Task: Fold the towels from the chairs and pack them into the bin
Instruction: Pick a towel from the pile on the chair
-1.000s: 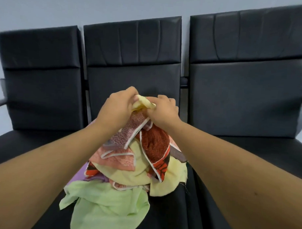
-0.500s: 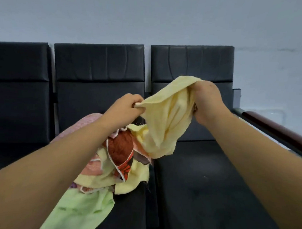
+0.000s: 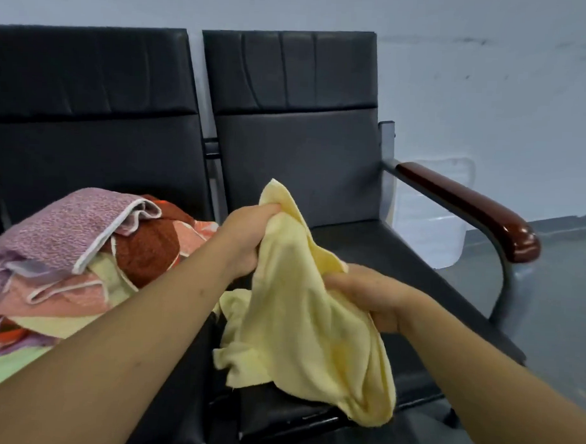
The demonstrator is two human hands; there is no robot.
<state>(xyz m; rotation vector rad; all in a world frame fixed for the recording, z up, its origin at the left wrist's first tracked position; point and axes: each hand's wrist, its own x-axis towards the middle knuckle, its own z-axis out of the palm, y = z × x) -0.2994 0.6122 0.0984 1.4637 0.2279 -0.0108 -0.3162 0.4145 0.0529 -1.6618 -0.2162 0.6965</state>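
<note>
A pale yellow towel (image 3: 301,325) hangs crumpled between both hands, above the seat of the right-hand black chair (image 3: 399,268). My left hand (image 3: 248,233) grips its upper edge, and a corner sticks up past the fingers. My right hand (image 3: 365,290) grips the towel's right side lower down. A heap of towels (image 3: 81,254) lies on the left chair's seat: a pink-purple one on top, a rust-brown one, salmon, yellow and light green ones beneath. The bin is not in view.
The right chair has a dark red wooden armrest (image 3: 475,208) on a grey metal frame. A white translucent container (image 3: 431,210) stands on the grey floor behind the armrest, against the pale wall. The left chair's backrest (image 3: 90,92) rises behind the heap.
The yellow towel has come off the heap and moved right, over the right chair. My right hand has dropped from high on the towel to a lower grip. The view has swung right.
</note>
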